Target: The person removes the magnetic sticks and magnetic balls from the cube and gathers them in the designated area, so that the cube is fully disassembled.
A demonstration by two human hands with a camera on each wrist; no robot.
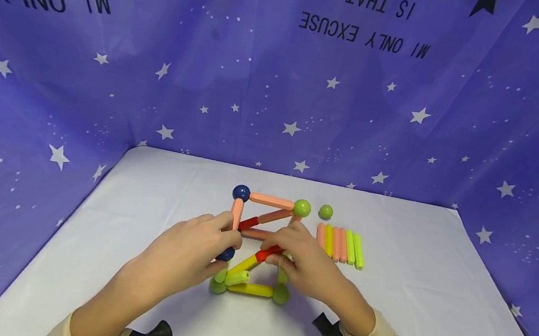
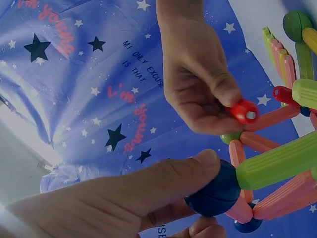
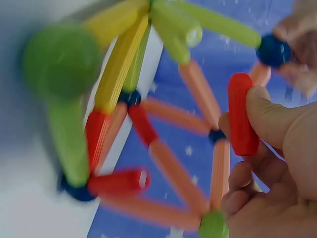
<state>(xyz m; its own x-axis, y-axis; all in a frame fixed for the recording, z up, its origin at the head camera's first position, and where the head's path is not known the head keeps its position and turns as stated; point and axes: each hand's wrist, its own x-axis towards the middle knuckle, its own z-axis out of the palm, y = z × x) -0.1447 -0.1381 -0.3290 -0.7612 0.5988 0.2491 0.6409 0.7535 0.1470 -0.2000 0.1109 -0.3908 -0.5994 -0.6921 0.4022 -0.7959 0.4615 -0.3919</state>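
My left hand (image 1: 181,258) pinches a navy ball (image 2: 215,188) between thumb and fingers. A light green stick (image 2: 277,161) joins that ball, which belongs to a framework of sticks and balls standing on the table. In my right hand (image 1: 310,261) a short red stick (image 3: 242,116) is pinched between thumb and fingers, with one end pointing out in the left wrist view. The right wrist view shows a second red stick (image 3: 119,183) sticking out from a lower navy ball. A green ball (image 1: 302,208) and a navy ball (image 1: 241,193) mark the framework's far corners, linked by a pink stick (image 1: 272,201).
Right of the framework, several loose pink, yellow and light green sticks (image 1: 343,246) lie in a row. A single green ball (image 1: 326,212) sits behind them. The white table (image 1: 410,300) backs onto a purple starry cloth (image 1: 261,76).
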